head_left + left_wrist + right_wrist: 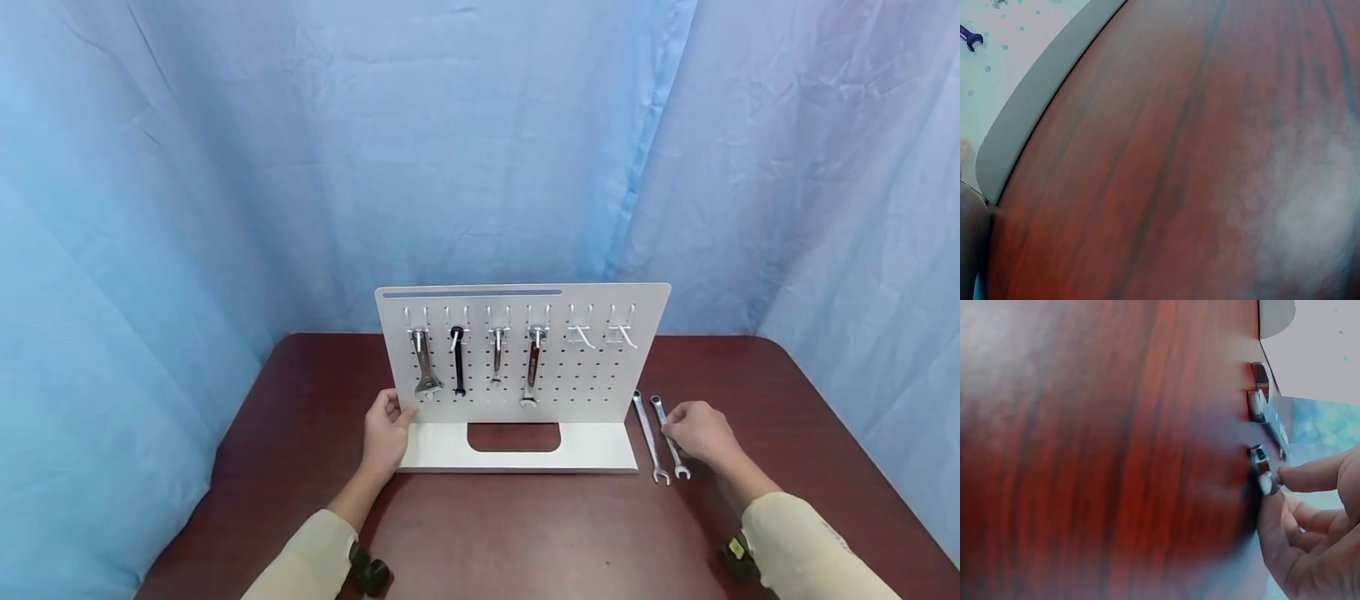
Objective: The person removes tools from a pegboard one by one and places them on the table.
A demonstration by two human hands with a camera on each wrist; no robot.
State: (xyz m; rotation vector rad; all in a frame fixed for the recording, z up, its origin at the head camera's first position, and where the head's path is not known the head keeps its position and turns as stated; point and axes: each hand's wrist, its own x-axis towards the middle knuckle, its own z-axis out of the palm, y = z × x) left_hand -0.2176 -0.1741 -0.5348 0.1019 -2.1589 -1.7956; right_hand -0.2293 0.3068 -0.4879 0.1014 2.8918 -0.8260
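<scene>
Two combination wrenches beside the white pegboard stand (pixel 517 408), both at its right. Item one, inner wrench (pixel 649 436): just beside the stand's base, on the bench (pixel 517 525), open end toward the person. Item two, outer wrench (pixel 675 454): farther from the stand, near item one, pinched between thumb and finger of the right grip (pixel 699 429); whether it touches the bench cannot be told. Left grip (pixel 385 429): clasped on the stand's left edge, thumb in front. Hung on the stand's hooks, left to right: one adjustable wrench (pixel 423 362); one black wrench (pixel 459 367); one small chrome wrench (pixel 497 358); one larger wrench (pixel 533 367). Behind the stand: blue curtain (pixel 465 167).
</scene>
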